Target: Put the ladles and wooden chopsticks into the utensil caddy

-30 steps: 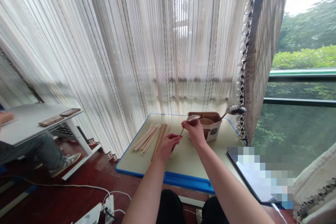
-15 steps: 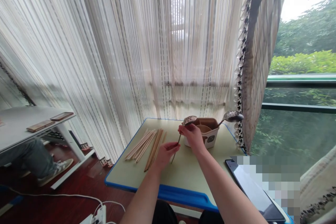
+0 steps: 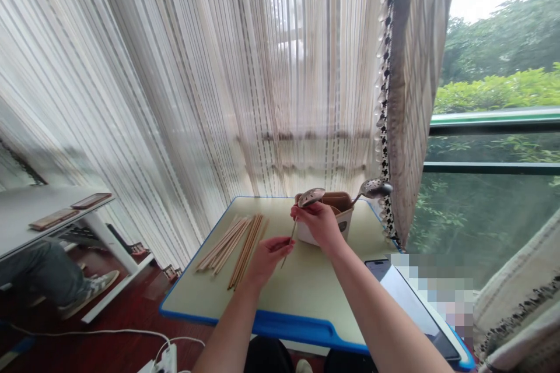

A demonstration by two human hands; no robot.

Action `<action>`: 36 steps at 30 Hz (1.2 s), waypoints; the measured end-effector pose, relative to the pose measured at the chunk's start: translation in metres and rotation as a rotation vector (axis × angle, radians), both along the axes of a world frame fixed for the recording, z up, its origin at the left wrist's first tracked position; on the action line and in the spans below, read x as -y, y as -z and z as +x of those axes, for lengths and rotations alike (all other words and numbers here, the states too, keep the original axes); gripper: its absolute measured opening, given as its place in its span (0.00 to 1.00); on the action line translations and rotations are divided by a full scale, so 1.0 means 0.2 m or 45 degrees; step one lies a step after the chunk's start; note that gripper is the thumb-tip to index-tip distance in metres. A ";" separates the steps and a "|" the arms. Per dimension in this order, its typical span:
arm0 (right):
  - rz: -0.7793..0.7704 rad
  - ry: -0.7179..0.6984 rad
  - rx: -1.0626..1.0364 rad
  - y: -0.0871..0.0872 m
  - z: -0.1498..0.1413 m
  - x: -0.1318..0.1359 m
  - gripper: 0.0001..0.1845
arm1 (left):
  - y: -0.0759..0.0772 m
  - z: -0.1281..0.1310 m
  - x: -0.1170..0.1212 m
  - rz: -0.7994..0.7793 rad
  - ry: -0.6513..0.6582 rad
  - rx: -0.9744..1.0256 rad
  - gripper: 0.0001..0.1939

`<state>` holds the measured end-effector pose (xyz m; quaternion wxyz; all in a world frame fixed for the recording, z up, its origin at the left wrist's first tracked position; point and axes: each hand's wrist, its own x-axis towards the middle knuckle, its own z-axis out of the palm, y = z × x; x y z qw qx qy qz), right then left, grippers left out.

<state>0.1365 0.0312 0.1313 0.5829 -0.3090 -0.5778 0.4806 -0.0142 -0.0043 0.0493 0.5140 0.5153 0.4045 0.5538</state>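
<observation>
Both my hands grip one slotted spoon (image 3: 312, 197), its metal head up and its thin handle slanting down over the table. My right hand (image 3: 318, 222) pinches the handle just below the head. Lower on the same handle, my left hand (image 3: 272, 254) has its fingers closed. Behind my right hand stands a white and brown utensil holder (image 3: 342, 201), partly hidden by that hand. Another slotted ladle (image 3: 375, 187) leans out of the holder's right side. Left of my hands lie pale chopsticks (image 3: 225, 245) and a bundle of darker brown chopsticks (image 3: 245, 250).
The small table (image 3: 306, 291) has a blue edge. A tablet or large phone (image 3: 411, 303) lies at its right side. A striped curtain (image 3: 196, 70) hangs behind. On the left are another table (image 3: 52, 210), a seated person's leg (image 3: 44, 271) and a white cable (image 3: 109, 331).
The whole view has shifted slightly, so the table and holder appear further left. Both hands keep their hold on the slotted spoon, whose head is tilted a little differently.
</observation>
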 end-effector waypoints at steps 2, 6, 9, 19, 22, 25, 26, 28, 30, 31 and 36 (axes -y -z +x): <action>0.015 0.011 -0.019 -0.06 0.06 0.01 0.14 | -0.04 0.04 0.00 0.016 0.002 -0.023 0.16; 0.033 0.045 -0.055 -0.13 0.21 0.01 0.13 | -0.10 0.17 -0.04 0.059 0.031 -0.012 0.17; 0.023 0.099 -0.105 -0.14 0.35 0.01 0.14 | -0.14 0.29 -0.07 0.082 0.143 -0.039 0.18; 0.077 0.388 -0.320 -0.14 0.82 0.09 0.13 | -0.30 0.67 -0.16 0.184 0.385 -0.360 0.20; 0.099 0.474 -0.370 -0.13 0.91 0.09 0.13 | -0.32 0.74 -0.19 0.218 0.375 -0.436 0.20; 0.127 0.557 -0.421 -0.12 0.97 0.08 0.12 | -0.34 0.76 -0.27 0.291 0.287 -0.381 0.23; 0.130 0.578 -0.438 -0.12 0.99 0.07 0.12 | -0.34 0.77 -0.31 0.329 0.220 -0.355 0.25; 0.128 0.609 -0.464 -0.11 1.02 0.06 0.12 | -0.36 0.77 -0.40 0.403 0.009 -0.393 0.27; 0.132 0.651 -0.482 -0.10 1.04 0.04 0.13 | -0.37 0.78 -0.49 0.436 -0.086 -0.565 0.27; 0.139 0.679 -0.489 -0.09 1.05 0.03 0.13 | -0.38 0.78 -0.53 0.439 -0.081 -0.664 0.26; 0.237 0.849 -0.537 -0.09 1.06 -0.01 0.15 | -0.40 0.84 -0.62 0.506 0.063 -1.072 0.13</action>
